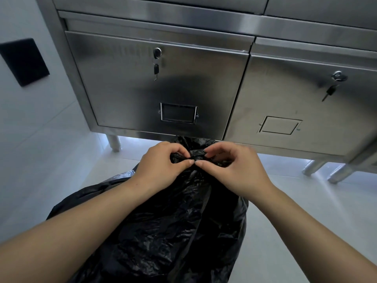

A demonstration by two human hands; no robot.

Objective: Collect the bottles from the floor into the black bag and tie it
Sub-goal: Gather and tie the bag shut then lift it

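Observation:
The black bag (173, 225) stands full and crumpled on the pale floor in front of me, its neck gathered into a twist at the top. My left hand (161, 166) pinches the twisted plastic from the left. My right hand (234, 168) pinches it from the right, and the fingertips of both hands meet at the knot area. No bottle shows on the floor; the bag's contents are hidden.
A stainless steel cabinet (163, 82) on short legs stands right behind the bag, with keys hanging in two locks (156, 67). A black plate (23, 61) is on the white wall at left. Pale floor tiles (306, 211) spread to the right.

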